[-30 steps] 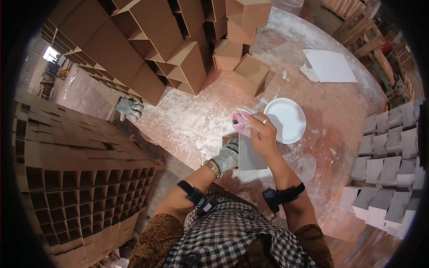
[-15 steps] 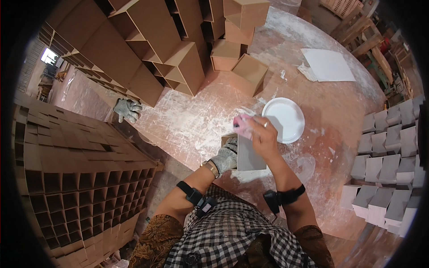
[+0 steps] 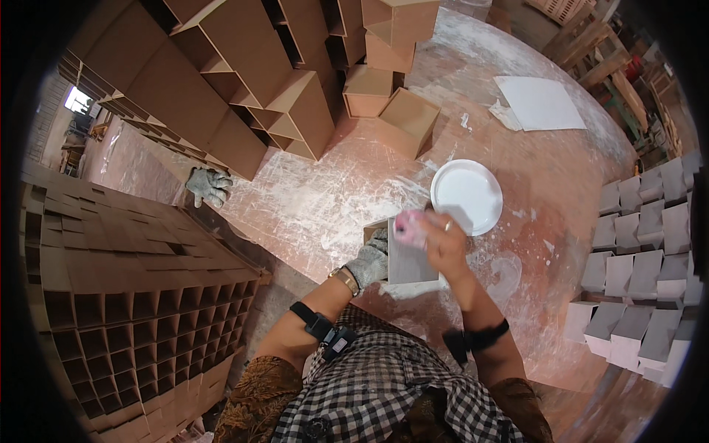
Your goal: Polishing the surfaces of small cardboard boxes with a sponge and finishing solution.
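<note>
A small open box (image 3: 412,264) with a wet-looking grey-white side lies at the table's near edge. My left hand (image 3: 370,262), in a grey knit glove, reaches into its brown open end and grips the wall; the fingertips are hidden inside. My bare right hand (image 3: 445,247) is closed around a soft pink pad (image 3: 410,227), blurred by motion; whether it is a sponge or folded cloth I cannot tell. The pad is over the far part of the coated side. Beyond my right hand stands a round white dish (image 3: 467,198) with white liquid.
Brown board boxes (image 3: 295,111) are stacked at the far left, and more fill a tall stack (image 3: 140,295) at left. Coated grey-white boxes (image 3: 650,266) stand in rows at right. A spare glove (image 3: 208,186) lies on the table's left edge, a white sheet (image 3: 543,103) far right.
My right hand has moved the pink pad nearer and slightly right, over the box's coated side. My left hand keeps its grip on the box. The view has shifted slightly.
</note>
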Motion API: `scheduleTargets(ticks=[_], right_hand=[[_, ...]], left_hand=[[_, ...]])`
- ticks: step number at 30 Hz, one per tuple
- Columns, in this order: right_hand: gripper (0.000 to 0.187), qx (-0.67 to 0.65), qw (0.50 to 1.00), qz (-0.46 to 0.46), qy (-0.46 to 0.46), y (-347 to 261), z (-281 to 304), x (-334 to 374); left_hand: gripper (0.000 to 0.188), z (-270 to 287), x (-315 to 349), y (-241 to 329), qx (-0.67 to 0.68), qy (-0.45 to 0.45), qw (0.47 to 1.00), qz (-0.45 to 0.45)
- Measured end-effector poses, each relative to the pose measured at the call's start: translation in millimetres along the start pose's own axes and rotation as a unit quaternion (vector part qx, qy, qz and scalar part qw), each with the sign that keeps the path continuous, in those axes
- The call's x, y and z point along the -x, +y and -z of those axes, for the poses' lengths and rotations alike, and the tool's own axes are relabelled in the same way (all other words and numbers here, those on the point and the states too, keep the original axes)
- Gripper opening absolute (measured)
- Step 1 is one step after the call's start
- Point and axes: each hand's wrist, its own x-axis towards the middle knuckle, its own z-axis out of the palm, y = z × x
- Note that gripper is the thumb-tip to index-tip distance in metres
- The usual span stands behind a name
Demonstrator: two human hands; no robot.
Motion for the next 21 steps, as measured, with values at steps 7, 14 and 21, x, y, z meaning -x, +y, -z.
scheduleTargets(ticks=[7,14,21], right_hand=[[0.038,-0.042,0.999,0.011,0.002,-7.8,7.5,21.9],[0.038,0.006,0.999,-0.009,-0.042,-20.8,28.0,58.5],[0.042,-0.022,0.991,-0.122,0.049,36.0,7.4,9.8]], left_hand=[[0.062,-1.4,-6.6,-11.5,0.006,-0.12,0.991,0.052],[0.06,50.1,-5.1,57.1,-0.119,-0.106,0.986,0.039],[0.063,21.5,-6.7,27.5,0.209,-0.041,0.976,0.046]])
